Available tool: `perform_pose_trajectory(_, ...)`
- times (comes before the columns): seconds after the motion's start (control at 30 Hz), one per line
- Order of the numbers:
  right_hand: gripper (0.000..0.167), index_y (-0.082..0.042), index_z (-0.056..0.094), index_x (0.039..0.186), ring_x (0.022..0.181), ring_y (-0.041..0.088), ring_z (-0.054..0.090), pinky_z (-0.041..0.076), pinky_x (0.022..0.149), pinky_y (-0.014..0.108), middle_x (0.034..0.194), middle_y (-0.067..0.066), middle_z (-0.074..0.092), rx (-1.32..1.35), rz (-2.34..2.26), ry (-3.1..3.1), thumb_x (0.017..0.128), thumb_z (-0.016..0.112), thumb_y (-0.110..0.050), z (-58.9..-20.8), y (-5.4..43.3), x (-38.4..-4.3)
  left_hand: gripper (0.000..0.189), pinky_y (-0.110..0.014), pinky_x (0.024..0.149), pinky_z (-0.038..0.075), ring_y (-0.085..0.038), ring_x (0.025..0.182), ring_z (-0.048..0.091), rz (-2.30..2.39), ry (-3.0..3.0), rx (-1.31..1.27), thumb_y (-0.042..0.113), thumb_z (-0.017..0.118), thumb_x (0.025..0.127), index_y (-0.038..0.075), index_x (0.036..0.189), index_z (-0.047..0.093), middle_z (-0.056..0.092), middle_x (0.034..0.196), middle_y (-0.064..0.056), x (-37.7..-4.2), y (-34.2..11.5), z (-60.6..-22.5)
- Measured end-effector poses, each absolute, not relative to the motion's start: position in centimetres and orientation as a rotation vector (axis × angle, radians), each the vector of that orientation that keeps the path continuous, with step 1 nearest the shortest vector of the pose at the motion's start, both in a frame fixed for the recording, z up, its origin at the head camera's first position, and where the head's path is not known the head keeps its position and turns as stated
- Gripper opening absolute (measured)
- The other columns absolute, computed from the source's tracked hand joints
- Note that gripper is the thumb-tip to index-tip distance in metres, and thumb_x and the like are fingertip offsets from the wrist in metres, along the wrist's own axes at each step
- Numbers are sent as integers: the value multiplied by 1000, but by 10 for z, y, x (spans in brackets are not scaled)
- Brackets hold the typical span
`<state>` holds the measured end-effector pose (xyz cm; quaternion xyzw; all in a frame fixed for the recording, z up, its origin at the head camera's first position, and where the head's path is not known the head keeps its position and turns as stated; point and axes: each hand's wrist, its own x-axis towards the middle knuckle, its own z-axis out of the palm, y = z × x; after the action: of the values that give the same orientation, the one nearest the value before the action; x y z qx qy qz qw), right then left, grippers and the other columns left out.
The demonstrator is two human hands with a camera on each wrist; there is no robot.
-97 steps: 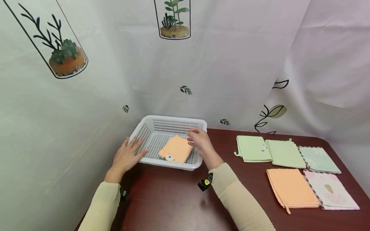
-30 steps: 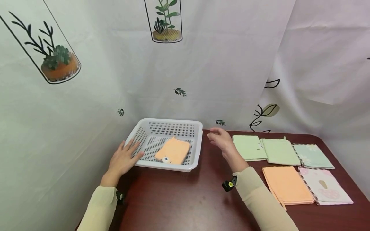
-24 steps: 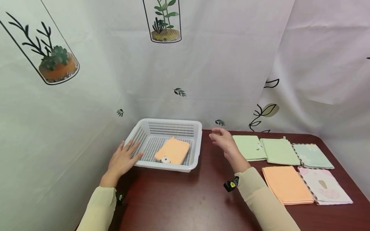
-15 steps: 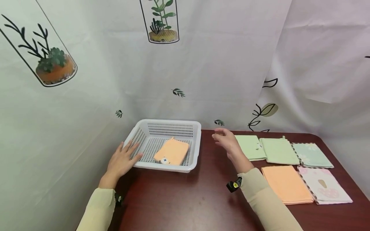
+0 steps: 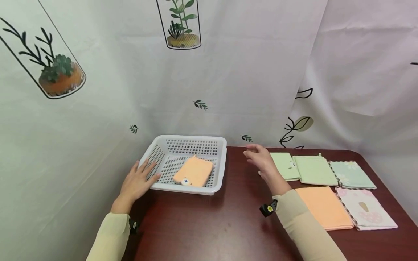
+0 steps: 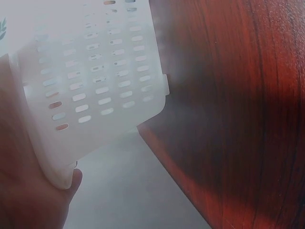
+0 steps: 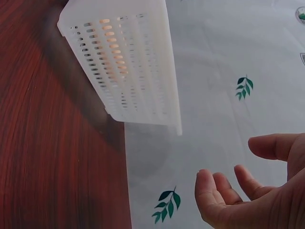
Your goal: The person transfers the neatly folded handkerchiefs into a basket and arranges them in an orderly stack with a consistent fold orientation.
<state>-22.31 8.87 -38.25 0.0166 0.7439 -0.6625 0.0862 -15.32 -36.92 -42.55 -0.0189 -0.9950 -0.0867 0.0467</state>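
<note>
My left hand point(image 5: 136, 183) rests on the left front corner of a white plastic basket point(image 5: 187, 189), fingers spread over its rim; the left wrist view shows the hand along the basket's edge point(image 6: 45, 167). Inside the basket lies a folded orange towel point(image 5: 196, 170) with a small animal face at its near end. To the right of the basket my right hand point(image 5: 262, 161) hovers with nothing in it, its fingers loosely bent. It partly overlaps a folded light green towel point(image 5: 283, 163) in the head view. In the right wrist view the thumb and fingertips point(image 7: 205, 179) stand apart.
Right of the first green towel lie another green towel point(image 5: 315, 170) and a pale blue-green one point(image 5: 352, 174). Nearer are an orange towel point(image 5: 326, 208), partly behind the right sleeve, and a white-pink one point(image 5: 365, 210). A printed curtain point(image 5: 248, 72) hangs behind the dark red table point(image 5: 196, 224).
My right hand has left the basket, where it was over the orange towel, and moved right toward the green towels. My left hand has stayed at the basket's corner. The head view has shifted slightly.
</note>
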Motion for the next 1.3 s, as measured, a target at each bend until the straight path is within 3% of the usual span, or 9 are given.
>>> perform_pose_trajectory(0.2,48,-1,48,145,131,38,53,45,110,47,139,22,53,56,-1996,2203,100,59,-12,-381,94,-225,80,-73,115,16,-53,150,8,-272,-3044,-44,67,40,100,13,158,35,23,165,-24,-153,-369,-425)
perform_pose_trajectory(1.3,51,-1,43,149,136,39,48,41,113,49,147,23,44,118,-1956,2244,102,56,-16,-387,126,-220,80,-73,115,16,-53,150,8,-274,-3038,-40,67,40,100,13,158,35,23,165,-23,-151,-367,-424)
